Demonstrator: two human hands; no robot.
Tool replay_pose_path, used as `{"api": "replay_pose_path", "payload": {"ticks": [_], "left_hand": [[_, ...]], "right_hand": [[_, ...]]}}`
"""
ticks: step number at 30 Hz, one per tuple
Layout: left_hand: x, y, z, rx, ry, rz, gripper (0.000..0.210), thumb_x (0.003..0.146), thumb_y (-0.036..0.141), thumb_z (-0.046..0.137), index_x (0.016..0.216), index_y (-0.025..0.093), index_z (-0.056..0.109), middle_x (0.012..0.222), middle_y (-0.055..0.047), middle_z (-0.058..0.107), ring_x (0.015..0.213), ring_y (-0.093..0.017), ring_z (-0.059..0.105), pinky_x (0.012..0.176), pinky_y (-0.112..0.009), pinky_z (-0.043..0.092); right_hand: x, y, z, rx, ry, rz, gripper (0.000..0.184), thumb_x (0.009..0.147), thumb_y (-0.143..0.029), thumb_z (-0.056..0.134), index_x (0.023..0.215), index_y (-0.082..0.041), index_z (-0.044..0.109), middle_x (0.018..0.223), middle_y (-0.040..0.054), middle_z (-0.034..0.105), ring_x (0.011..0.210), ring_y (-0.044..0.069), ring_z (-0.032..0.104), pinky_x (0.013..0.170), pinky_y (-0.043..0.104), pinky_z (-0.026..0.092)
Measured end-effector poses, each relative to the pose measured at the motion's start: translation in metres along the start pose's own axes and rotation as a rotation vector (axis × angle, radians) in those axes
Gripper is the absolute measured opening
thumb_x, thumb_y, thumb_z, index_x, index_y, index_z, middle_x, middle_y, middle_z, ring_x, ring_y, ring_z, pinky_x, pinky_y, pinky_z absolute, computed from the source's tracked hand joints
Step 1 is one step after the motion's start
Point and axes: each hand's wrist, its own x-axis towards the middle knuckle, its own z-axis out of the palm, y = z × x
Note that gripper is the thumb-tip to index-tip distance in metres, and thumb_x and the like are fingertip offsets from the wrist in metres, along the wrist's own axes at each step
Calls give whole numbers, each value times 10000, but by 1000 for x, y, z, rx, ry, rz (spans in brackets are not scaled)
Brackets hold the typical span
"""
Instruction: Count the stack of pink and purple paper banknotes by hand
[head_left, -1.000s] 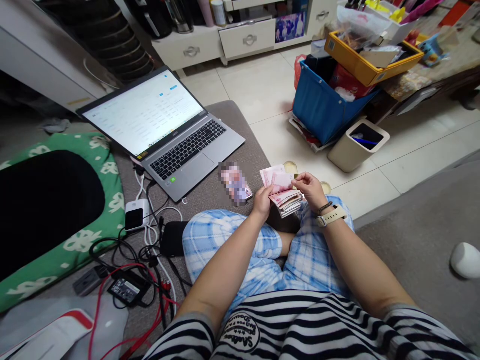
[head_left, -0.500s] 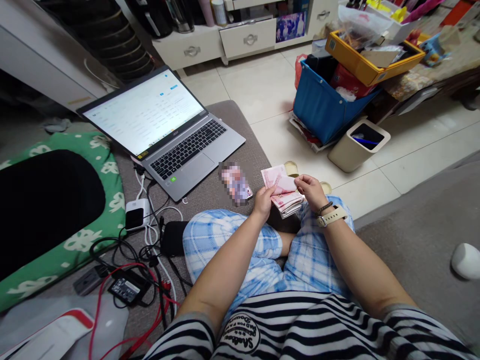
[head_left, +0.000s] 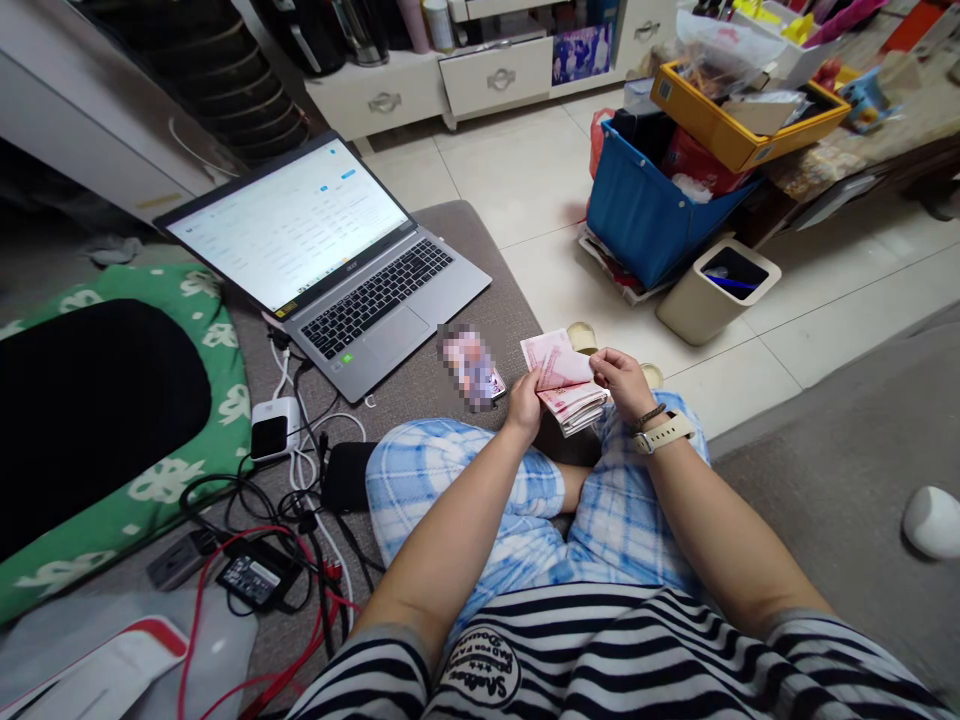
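Note:
A folded stack of pinkish-red banknotes is gripped at its left side by my left hand, thumb on top. The upper notes are spread up and away from the thicker lower part of the stack. My right hand pinches the right edge of a raised banknote between thumb and fingertips. A watch with a cream strap and a dark bracelet sit on my right wrist. Left of the money, a pixelated phone-sized item lies on the grey cushion.
An open laptop rests at left, near tangled cables, a power adapter and a green cushion. Beyond my knees stand a beige bin and a blue box with a yellow tray on top.
The raised banknote has shifted slightly and lies a little flatter between my hands. Both hands keep nearly the same place and hold.

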Motion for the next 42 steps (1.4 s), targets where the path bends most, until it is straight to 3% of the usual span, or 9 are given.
{"api": "replay_pose_path", "payload": {"ticks": [8, 21, 32, 42], "left_hand": [[4, -5, -5, 31, -8, 23, 314, 694, 462, 755, 788, 162, 747, 865, -65, 774, 960, -257, 709, 921, -374, 498], [4, -4, -5, 45, 9, 33, 315, 663, 470, 768, 750, 169, 736, 779, -37, 755, 835, -233, 699, 833, -352, 507], [10, -12, -11, 42, 18, 32, 304, 680, 451, 760, 772, 163, 729, 797, -46, 751, 912, -250, 696, 867, -362, 501], [10, -12, -11, 38, -11, 38, 318, 664, 463, 761, 770, 165, 733, 794, -47, 752, 863, -241, 691, 860, -364, 501]], "right_hand": [[-1, -1, 0, 17, -18, 5, 338, 650, -487, 764, 623, -207, 576, 494, -50, 457, 490, 95, 375, 486, 248, 262], [-1, 0, 0, 37, -21, 2, 296, 649, -448, 756, 628, -199, 597, 502, -53, 461, 491, 90, 363, 483, 249, 254], [-2, -1, 0, 31, -23, 24, 300, 642, -453, 754, 635, -197, 598, 502, -55, 455, 487, 88, 354, 493, 251, 238], [-2, -2, 1, 16, -23, 28, 331, 633, -480, 760, 635, -201, 584, 502, -57, 444, 483, 89, 346, 491, 252, 234]]}}
